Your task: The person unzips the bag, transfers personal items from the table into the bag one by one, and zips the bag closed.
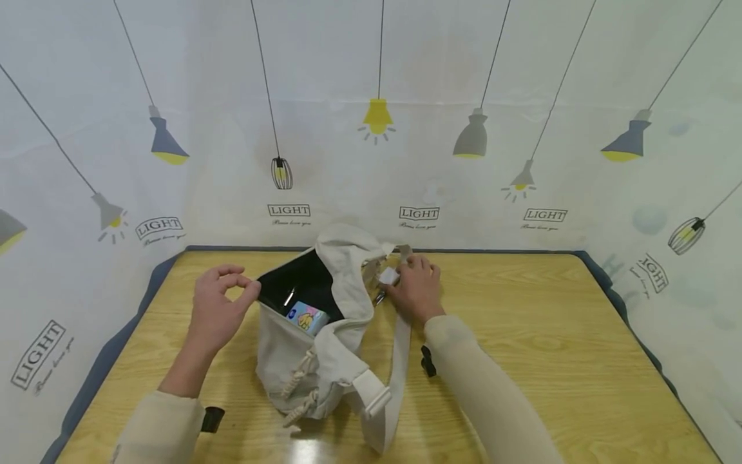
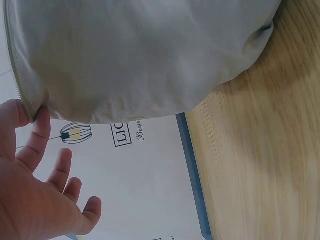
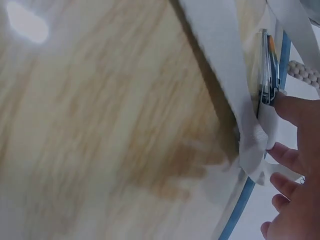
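A pale grey cloth bag (image 1: 290, 367) lies on the table with its black-lined mouth spread wide. My left hand (image 1: 217, 309) pinches the corner of its zipped edge between thumb and index finger; the left wrist view shows the zipper (image 2: 19, 85) running up from that pinch. Inside the bag are a small blue box (image 1: 307, 317) with a yellow cartoon figure and a slim silvery stick (image 1: 289, 296). Beyond the bag's right side, my right hand (image 1: 418, 287) grips a small white-ended bundle (image 1: 389, 277) with slim metallic pieces (image 3: 269, 65) sticking out, its exact kind unclear.
A wide webbing strap (image 1: 400, 361) with a pale buckle (image 1: 377, 399) loops along the bag's right side. Knotted cords (image 1: 301, 374) hang at its front. The wooden table (image 1: 522, 335) ends at a dark blue edge against a wall (image 1: 522, 64) printed with lamps.
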The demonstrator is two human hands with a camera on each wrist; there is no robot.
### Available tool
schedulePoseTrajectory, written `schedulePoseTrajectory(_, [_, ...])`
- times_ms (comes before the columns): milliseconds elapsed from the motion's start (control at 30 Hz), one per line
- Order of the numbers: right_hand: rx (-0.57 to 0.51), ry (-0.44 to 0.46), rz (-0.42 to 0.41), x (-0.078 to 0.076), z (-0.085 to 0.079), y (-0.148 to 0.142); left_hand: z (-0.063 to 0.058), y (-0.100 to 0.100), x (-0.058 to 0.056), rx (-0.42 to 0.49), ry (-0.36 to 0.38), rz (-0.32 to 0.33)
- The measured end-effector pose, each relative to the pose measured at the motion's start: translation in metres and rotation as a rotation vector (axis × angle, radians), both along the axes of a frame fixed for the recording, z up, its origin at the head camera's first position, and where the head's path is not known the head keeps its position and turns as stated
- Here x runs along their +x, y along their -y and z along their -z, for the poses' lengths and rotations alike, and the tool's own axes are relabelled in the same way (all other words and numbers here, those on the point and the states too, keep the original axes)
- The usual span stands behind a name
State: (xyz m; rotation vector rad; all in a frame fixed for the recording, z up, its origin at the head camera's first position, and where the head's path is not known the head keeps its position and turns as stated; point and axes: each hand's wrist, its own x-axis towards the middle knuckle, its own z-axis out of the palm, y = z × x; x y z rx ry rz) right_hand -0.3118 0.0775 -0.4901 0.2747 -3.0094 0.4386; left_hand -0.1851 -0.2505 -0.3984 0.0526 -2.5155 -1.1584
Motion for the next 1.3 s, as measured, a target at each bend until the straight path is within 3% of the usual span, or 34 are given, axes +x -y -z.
schedulePoseTrajectory(500, [0.059, 0.02, -0.109, 0.01, -0.006, -0.005, 0.002, 0.001, -0.001, -0.008, -0.008, -0.013])
schedulePoseTrajectory(667, [0.062, 0.035, -0.113, 0.016, -0.008, -0.007, 0.002, 0.008, -0.006, -0.043, -0.08, -0.016])
schedulePoseTrajectory(867, [0.079, 0.045, -0.129, 0.024, -0.008, -0.009, -0.002, 0.026, -0.016, -0.119, -0.135, 0.039])
schedulePoseTrajectory(1067, [0.103, 0.052, -0.152, 0.031, -0.011, -0.011, -0.006, 0.039, -0.027, -0.112, -0.101, 0.044])
schedulePoseTrajectory(1300, [0.101, 0.058, -0.158, 0.033, -0.014, -0.016, -0.005, 0.032, -0.032, -0.071, -0.03, 0.061])
